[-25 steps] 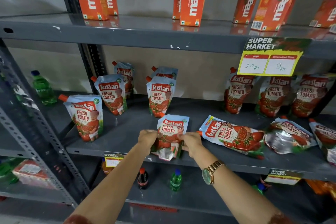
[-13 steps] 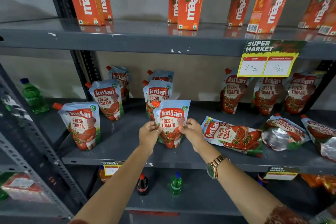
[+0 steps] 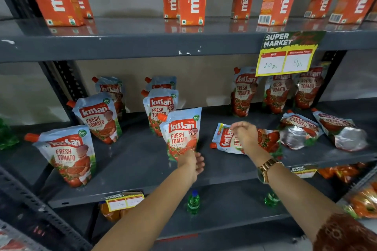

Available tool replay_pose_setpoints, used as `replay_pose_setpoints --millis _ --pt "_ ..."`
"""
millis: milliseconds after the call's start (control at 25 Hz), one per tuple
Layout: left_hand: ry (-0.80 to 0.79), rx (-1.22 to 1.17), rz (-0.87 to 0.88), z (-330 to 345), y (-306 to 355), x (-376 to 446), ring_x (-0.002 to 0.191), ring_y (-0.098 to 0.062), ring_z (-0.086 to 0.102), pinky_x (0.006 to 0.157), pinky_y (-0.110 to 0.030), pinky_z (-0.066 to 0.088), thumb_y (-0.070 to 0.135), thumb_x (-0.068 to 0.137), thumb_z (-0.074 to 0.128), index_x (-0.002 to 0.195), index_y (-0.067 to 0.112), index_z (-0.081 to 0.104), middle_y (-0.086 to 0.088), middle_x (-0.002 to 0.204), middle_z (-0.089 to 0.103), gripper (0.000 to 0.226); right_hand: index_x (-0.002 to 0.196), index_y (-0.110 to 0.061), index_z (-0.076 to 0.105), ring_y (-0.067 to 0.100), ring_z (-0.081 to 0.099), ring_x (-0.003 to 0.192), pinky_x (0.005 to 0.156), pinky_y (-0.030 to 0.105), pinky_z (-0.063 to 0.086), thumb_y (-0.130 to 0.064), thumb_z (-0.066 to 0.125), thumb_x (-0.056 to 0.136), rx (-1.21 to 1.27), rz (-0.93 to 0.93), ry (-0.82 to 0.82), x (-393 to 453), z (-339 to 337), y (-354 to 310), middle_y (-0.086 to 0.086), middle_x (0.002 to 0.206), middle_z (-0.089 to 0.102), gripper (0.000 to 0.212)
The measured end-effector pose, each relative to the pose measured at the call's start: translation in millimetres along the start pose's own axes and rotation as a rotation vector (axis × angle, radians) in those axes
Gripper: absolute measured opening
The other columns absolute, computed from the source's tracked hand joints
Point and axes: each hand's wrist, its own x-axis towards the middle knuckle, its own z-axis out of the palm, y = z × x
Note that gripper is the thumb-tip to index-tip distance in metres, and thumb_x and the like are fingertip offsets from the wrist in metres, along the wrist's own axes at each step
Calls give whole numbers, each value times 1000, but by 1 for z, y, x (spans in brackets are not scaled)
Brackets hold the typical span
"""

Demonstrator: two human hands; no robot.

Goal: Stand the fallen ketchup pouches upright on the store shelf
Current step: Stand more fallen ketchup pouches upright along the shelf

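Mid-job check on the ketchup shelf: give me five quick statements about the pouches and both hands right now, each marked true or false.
1. The front-centre pouch stands upright. True.
2. The right hand is over a fallen pouch. True.
3. The left hand holds a green bottle. False: it holds nothing and sits at the upright pouch's base.
4. No pouches remain lying down. False: three lie flat, including two at the right.
5. The watch is on the left wrist. False: it is on the right.

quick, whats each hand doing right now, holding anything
Left hand: loosely curled at the base of the upright ketchup pouch; whether it has a grip cannot be told.
Right hand: open, empty, over the fallen ketchup pouch.
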Motion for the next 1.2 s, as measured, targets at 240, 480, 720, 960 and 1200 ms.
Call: replay_pose_setpoints --millis 240,480,720,960,1200 --pt "-154 67 -51 59 -13 -2 82 -26 60 78 -36 49 22 95 41 94 1 57 -11 83 60 26 87 -8 70 22 65 87 77 25 48 -2 56 81 -360 -206 13 27 -51 2 13 94 73 17" --pt "-178 47 -92 121 -40 -7 117 -35 56 93 -39 47 22 97 38 129 -7 45 -23 130 54 45 91 -8 69 25 64 99 89 30 48 1 52 78 -539 -372 -191 53 -80 1 11 102 72 23" --pt "-65 -166 -60 158 -47 -13 119 -35 54 97 -40 45 19 95 43 135 0 39 -24 133 52 45 108 2 62 35 58 110 91 37 46 -11 46 86 -879 -330 -451 81 -101 7 21 118 63 30" --pt "61 -265 -55 164 -46 -9 123 -33 52 99 -40 44 14 92 50 136 -1 40 -22 136 51 47 108 1 60 35 58 109 85 34 46 -23 45 88 -993 -311 -525 74 -103 6 19 119 63 35" --pt "312 -195 16 162 -36 11 95 -30 62 78 -37 51 12 84 62 117 -1 54 -17 119 63 36 87 -12 70 25 63 79 70 26 39 -35 52 80 -840 -127 -684 62 -105 25 4 77 67 30"
